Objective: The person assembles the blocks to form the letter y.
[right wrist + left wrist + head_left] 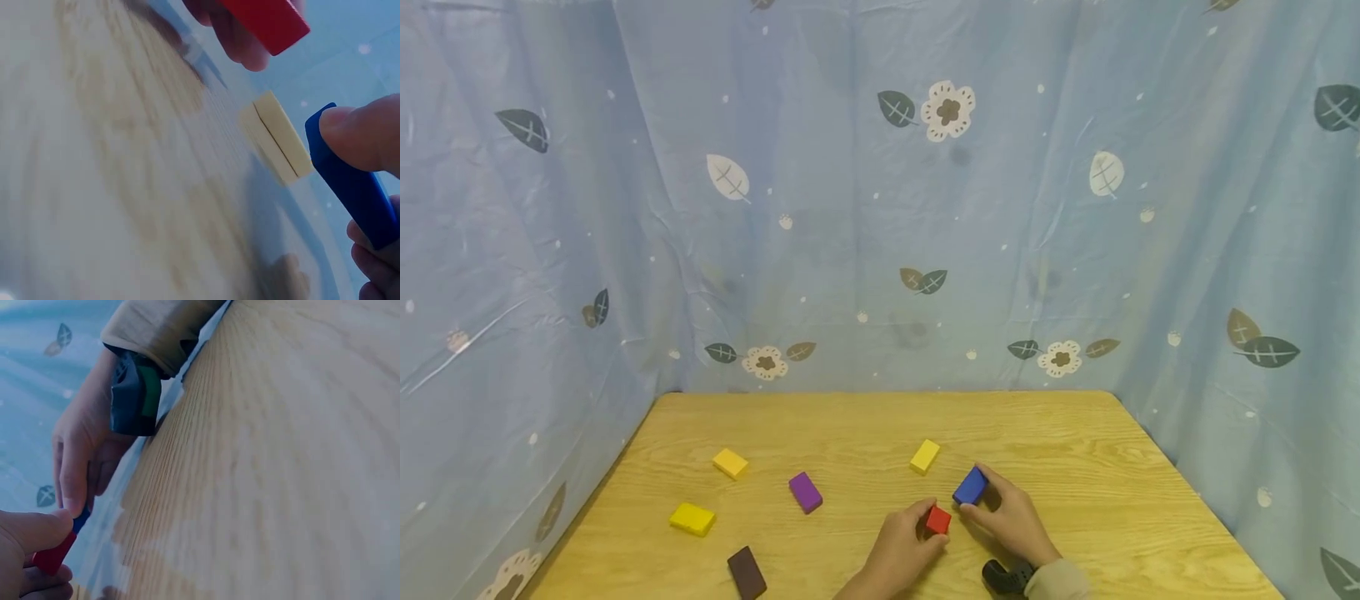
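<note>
My left hand (898, 546) pinches a red block (938, 520) between thumb and fingers, near the front of the table. Just to its right, my right hand (1013, 518) grips a blue block (970, 486) by its ends. The two blocks are close together but apart in the head view. In the right wrist view, the blue block (350, 181) is held above the table, with the red block (272, 22) across from it. A pale yellow block (925, 457) lies on the table just beyond both hands.
On the left of the wooden table (850, 417) lie an orange-yellow block (730, 463), a bright yellow block (692, 519), a purple block (806, 492) and a dark brown block (747, 572). A blue patterned curtain (850, 250) encloses the back and sides.
</note>
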Tool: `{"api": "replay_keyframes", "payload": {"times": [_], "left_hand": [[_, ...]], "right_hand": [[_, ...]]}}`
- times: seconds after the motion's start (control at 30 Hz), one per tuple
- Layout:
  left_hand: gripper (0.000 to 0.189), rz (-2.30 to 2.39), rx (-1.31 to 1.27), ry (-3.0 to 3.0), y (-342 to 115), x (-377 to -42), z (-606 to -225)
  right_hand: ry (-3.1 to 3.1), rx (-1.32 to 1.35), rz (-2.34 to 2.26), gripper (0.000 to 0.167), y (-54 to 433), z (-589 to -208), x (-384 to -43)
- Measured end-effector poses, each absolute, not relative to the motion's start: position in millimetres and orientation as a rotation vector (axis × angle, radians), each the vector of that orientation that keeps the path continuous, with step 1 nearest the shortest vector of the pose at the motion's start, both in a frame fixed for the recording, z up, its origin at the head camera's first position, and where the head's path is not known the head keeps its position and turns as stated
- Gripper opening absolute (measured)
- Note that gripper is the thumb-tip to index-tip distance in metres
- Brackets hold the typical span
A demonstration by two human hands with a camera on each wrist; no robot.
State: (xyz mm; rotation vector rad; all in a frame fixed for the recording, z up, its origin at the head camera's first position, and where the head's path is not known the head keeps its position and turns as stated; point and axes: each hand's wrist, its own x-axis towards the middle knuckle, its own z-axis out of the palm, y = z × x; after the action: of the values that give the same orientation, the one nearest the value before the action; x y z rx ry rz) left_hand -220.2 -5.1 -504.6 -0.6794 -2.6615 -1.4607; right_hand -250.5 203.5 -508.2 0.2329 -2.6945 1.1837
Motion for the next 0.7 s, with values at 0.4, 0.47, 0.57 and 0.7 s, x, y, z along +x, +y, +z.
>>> {"api": "replay_keyframes", "payload": {"times": [0.4,0.47,0.57,0.7], "left_hand": [[0.051,-1.378,-0.634,-2.636,-26.0,-223.1,-502.1],[0.051,-1.378,-0.615,-2.640,-29.8,-223.9,-503.1],[0.051,-1.354,-0.610,-2.638,-35.6,-225.4,-505.0],[0.051,-1.331,-0.630,-2.629,-41.3,-226.5,-508.1]], "right_hand": [[-2.622,0.356,1.236,0.079,175.4,-510.1,-264.3],[-2.617,0.378,1.230,0.079,170.6,-509.4,-265.3],[-2.607,0.418,1.228,0.078,163.6,-508.7,-267.5],[-2.596,0.459,1.246,0.077,155.9,-508.8,-269.4]]}}
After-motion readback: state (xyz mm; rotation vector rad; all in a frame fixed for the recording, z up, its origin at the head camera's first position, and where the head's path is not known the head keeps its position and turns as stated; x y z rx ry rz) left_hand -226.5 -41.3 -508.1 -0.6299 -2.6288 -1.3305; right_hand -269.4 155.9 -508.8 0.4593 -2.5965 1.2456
